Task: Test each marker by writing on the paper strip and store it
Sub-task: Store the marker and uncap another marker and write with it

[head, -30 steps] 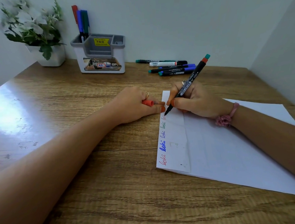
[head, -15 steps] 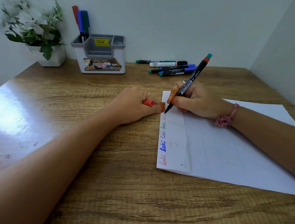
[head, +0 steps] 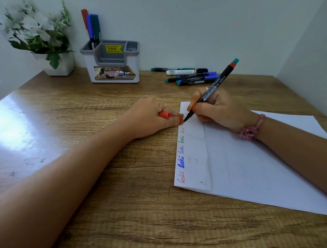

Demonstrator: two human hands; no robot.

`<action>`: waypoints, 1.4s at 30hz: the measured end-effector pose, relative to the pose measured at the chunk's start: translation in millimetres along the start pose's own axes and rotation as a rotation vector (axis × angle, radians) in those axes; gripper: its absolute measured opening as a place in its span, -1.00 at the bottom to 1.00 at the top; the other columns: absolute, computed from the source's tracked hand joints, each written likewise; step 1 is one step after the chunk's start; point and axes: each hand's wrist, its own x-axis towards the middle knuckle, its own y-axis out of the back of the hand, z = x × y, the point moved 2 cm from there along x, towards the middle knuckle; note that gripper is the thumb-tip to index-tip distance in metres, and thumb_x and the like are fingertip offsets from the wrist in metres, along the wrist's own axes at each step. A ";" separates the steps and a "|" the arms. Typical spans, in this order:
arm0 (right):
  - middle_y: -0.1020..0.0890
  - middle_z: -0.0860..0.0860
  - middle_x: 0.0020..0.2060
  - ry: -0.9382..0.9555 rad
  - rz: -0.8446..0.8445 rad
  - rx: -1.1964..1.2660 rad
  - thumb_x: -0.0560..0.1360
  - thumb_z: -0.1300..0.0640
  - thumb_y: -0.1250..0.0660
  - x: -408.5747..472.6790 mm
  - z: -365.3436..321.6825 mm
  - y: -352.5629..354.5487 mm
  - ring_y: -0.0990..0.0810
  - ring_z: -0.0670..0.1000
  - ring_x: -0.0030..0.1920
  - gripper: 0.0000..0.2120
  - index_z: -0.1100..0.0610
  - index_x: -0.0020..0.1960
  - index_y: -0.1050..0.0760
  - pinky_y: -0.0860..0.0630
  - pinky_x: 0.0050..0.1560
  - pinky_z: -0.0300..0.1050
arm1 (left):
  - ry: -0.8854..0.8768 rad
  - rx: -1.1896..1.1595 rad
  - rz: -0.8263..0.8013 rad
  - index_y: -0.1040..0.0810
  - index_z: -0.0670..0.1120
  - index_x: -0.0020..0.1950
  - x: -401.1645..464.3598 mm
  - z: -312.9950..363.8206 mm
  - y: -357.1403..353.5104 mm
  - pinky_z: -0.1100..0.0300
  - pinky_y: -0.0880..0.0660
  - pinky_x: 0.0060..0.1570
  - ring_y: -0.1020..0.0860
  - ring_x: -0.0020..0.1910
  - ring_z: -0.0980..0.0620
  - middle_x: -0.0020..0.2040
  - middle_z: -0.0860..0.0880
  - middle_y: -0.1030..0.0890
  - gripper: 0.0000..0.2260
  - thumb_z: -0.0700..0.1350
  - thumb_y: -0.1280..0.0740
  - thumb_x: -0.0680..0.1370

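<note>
Red cap [head: 164, 115] half-hidden in left hand [head: 149, 118].

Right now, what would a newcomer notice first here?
The right hand holding a black marker with its tip on the paper strip, beside a column of coloured test words. The left hand just left of it grips the red cap. Three markers stand in the grey organiser at the back.

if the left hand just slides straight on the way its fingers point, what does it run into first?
Probably the paper strip: the left hand, gripping a red cap, points right, fingertips about at the strip's near edge. Just past that is the tip of the marker in the right hand.
</note>
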 end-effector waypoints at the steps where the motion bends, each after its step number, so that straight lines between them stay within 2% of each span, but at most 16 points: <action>1: -0.47 0.16 -0.35 -0.015 0.055 0.074 0.40 0.29 -0.25 1.3 0.4 1.8 -0.38 -0.14 -0.50 -0.85 0.09 -0.28 -0.49 -0.32 -0.50 -0.31 | -0.004 -0.002 0.005 -0.60 0.12 0.14 -1.0 0.9 0.0 0.23 -0.31 -0.35 -0.40 -0.37 0.12 -0.39 0.04 -0.45 -0.64 0.24 -0.26 0.45; 3: -0.41 0.08 -0.46 -0.041 0.157 0.235 0.36 0.27 -0.20 4.1 -0.3 6.7 -0.31 -0.12 -0.52 -0.88 0.11 -0.30 -0.46 -0.23 -0.53 -0.28 | -0.010 -0.031 0.026 -0.59 0.12 0.16 -2.8 0.5 0.5 0.24 -0.28 -0.35 -0.37 -0.40 0.12 -0.43 0.06 -0.41 -0.63 0.24 -0.26 0.45; 6: -0.37 -0.07 -0.55 -0.016 0.205 0.330 0.34 0.30 -0.16 7.5 -5.3 12.4 -0.26 -0.11 -0.52 -0.90 0.15 -0.26 -0.42 -0.09 -0.49 -0.23 | -0.032 -0.100 0.066 -0.55 0.15 0.21 -6.7 0.6 2.3 0.28 -0.35 -0.31 -0.44 -0.32 0.16 -0.31 0.07 -0.52 -0.65 0.21 -0.28 0.47; 8: -0.39 -0.07 -0.55 0.008 0.189 0.326 0.35 0.27 -0.15 8.7 -8.0 14.9 -0.29 -0.10 -0.51 -0.84 0.10 -0.29 -0.48 -0.09 -0.45 -0.18 | -0.040 -0.137 0.123 -0.49 0.16 0.25 -9.9 1.9 4.5 0.42 -0.29 -0.36 -0.41 -0.33 0.23 -0.32 0.15 -0.43 -0.66 0.15 -0.30 0.49; 10: -0.47 -0.04 -0.50 -0.003 0.126 0.349 0.37 0.18 -0.10 8.4 -9.3 15.6 -0.36 -0.09 -0.46 -0.72 0.04 -0.31 -0.57 -0.18 -0.44 -0.20 | -0.030 -0.219 0.155 -0.44 0.15 0.27 -12.5 2.0 4.8 0.51 -0.29 -0.37 -0.40 -0.31 0.26 -0.29 0.19 -0.37 -0.67 0.09 -0.31 0.51; 12: -0.57 -0.01 -0.42 -0.006 0.064 0.343 0.38 0.15 -0.05 7.8 -10.1 15.6 -0.39 -0.05 -0.40 -0.66 0.07 -0.20 -0.62 -0.26 -0.41 -0.23 | -0.012 -0.312 0.145 -0.38 0.11 0.26 -14.4 1.0 4.8 0.48 -0.32 -0.29 -0.44 -0.20 0.26 -0.15 0.17 -0.44 -0.70 0.04 -0.28 0.53; 15: -0.65 0.06 -0.31 0.027 0.040 0.265 0.37 0.20 -0.13 6.2 -9.4 15.9 -0.39 -0.04 -0.43 -0.73 0.15 -0.03 -0.53 -0.29 -0.42 -0.25 | -0.005 -0.403 0.137 -0.31 0.03 0.21 -15.4 0.1 6.5 0.28 -0.38 -0.11 -0.47 -0.05 0.15 0.01 0.08 -0.51 -0.78 -0.02 -0.19 0.57; 19: -0.66 0.31 -0.21 0.032 0.074 0.259 0.26 0.12 -0.36 2.2 -8.5 14.8 -0.48 -0.06 -0.45 -0.75 0.14 -0.11 -0.40 -0.33 -0.45 -0.28 | -0.022 -0.443 0.166 -0.33 0.02 0.11 -17.5 2.6 8.7 0.23 -0.33 -0.23 -0.41 -0.24 0.25 -0.10 0.05 -0.49 -0.90 -0.06 -0.10 0.62; 22: -0.71 0.15 -0.25 0.057 0.132 0.240 0.33 0.24 -0.35 1.8 -10.7 15.6 -0.47 -0.07 -0.50 -0.85 0.15 -0.18 -0.38 -0.33 -0.50 -0.31 | -0.026 -0.447 0.189 -0.34 0.03 0.07 -17.5 2.2 8.6 0.22 -0.30 -0.28 -0.34 -0.37 0.26 -0.20 0.06 -0.44 -0.92 -0.06 -0.08 0.62; 26: -0.71 0.10 -0.30 0.067 0.181 0.230 0.35 0.24 -0.32 1.2 -11.3 18.3 -0.46 -0.06 -0.52 -0.90 0.15 -0.22 -0.39 -0.30 -0.53 -0.30 | -0.030 -0.452 0.206 -0.35 0.01 0.06 -18.3 2.3 8.8 0.19 -0.32 -0.26 -0.34 -0.33 0.20 -0.21 0.03 -0.43 -0.92 -0.07 -0.08 0.62; 32: -0.68 0.02 -0.38 0.103 0.149 0.127 0.34 0.29 -0.47 -0.5 -14.8 18.2 -0.56 -0.12 -0.44 -0.88 0.15 -0.21 -0.54 -0.41 -0.47 -0.33 | -0.062 -0.435 0.218 -0.38 0.00 0.04 -17.6 0.7 8.5 0.25 -0.32 -0.30 -0.34 -0.40 0.25 -0.27 0.05 -0.42 -0.93 -0.08 -0.13 0.61; 35: -0.69 0.00 -0.35 0.132 0.148 0.087 0.28 0.20 -0.44 0.5 -14.9 17.9 -0.65 -0.08 -0.31 -0.82 0.13 -0.12 -0.62 -0.50 -0.39 -0.29 | -0.072 -0.452 0.226 -0.44 0.02 0.04 -17.8 0.0 8.7 0.40 -0.31 -0.40 -0.36 -0.42 0.27 -0.31 0.10 -0.45 -0.94 -0.07 -0.20 0.59; 38: -0.71 0.03 -0.24 0.101 0.072 0.079 0.34 0.09 -0.50 2.0 -10.2 19.9 -0.64 -0.04 -0.23 -0.81 0.01 -0.05 -0.67 -0.51 -0.27 -0.27 | -0.094 -0.413 0.222 -0.49 0.06 0.04 -17.2 0.3 8.8 0.48 -0.32 -0.41 -0.40 -0.42 0.33 -0.29 0.15 -0.49 -0.91 -0.04 -0.29 0.55; 40: -0.71 0.07 -0.13 0.057 -0.010 0.115 0.43 0.08 -0.34 1.4 -6.7 20.7 -0.60 -0.03 -0.22 -0.78 -0.01 0.05 -0.64 -0.45 -0.23 -0.26 | -0.105 -0.442 0.251 -0.53 0.08 0.03 -16.7 -0.5 10.2 0.48 -0.35 -0.38 -0.44 -0.38 0.33 -0.27 0.14 -0.54 -0.88 -0.05 -0.35 0.51; 42: -0.71 0.10 -0.10 0.024 -0.018 0.148 0.45 0.12 -0.24 2.2 -6.2 22.3 -0.58 -0.03 -0.26 -0.74 0.05 0.08 -0.61 -0.42 -0.25 -0.26 | -0.086 -0.556 0.280 -0.57 0.06 0.04 -16.3 -3.0 12.2 0.43 -0.44 -0.30 -0.52 -0.31 0.28 -0.22 0.11 -0.61 -0.83 -0.07 -0.39 0.47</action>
